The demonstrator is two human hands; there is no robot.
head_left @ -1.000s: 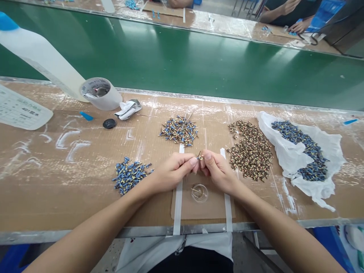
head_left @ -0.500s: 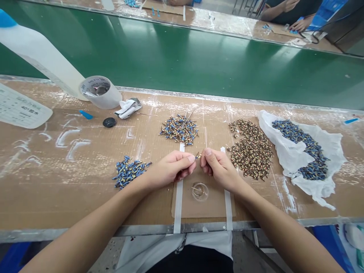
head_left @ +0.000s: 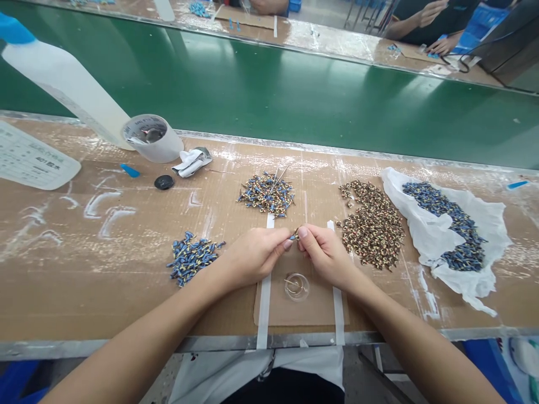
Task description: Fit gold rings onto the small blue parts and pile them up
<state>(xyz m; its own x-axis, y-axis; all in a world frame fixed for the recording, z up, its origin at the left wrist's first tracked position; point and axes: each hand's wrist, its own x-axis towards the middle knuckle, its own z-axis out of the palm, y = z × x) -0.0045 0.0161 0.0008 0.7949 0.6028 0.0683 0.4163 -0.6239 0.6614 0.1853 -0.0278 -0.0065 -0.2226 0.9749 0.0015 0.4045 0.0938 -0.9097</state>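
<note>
My left hand [head_left: 252, 255] pinches a small blue-and-gold piece [head_left: 293, 237] between thumb and forefinger. Facing it, my right hand [head_left: 326, 252] is closed at the same piece, its thumb and forefinger on the far end. Fingertips hide most of the piece. Below the hands, a small clear round dish [head_left: 297, 287] with a thin stick in it sits on a taped cardboard pad [head_left: 303, 315]. To the left lies a pile of blue pieces [head_left: 191, 258]; to the right, a pile of brown-and-gold pieces [head_left: 373, 230].
Beyond the hands is a mixed blue-and-gold pile [head_left: 267, 193] with thin metal sticks on top. White paper [head_left: 492, 221] bears more blue pieces. Bottles [head_left: 71, 78], a tape-roll cup [head_left: 162, 148] and a black cap [head_left: 164, 182] stand left. Co-workers' hands show across a green divider [head_left: 252, 95].
My fingertips have drawn closer together around the small piece. My left fingers have turned, so its blue part now shows. The view has shifted slightly.
</note>
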